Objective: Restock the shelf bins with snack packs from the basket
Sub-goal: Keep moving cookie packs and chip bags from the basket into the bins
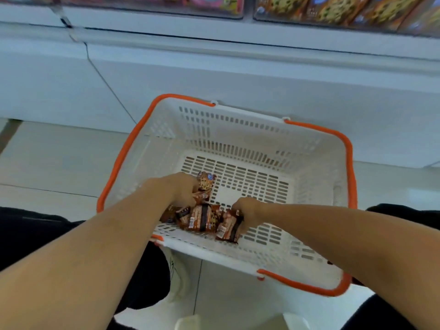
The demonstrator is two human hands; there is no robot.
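A white slotted basket with orange handles stands on the floor below me. Several brown cookie snack packs lie in its near left corner. My left hand reaches into the basket and grips an upright cookie pack along with other packs under its fingers. My right hand is curled round the top of a brown pack at the near side of the pile. Clear shelf bins holding cookie packs run along the top edge.
A white shelf base rises just behind the basket. A bin with pink packs sits top left of the cookie bins. My dark-trousered knees flank the basket, a white shoe below it on the pale tiled floor.
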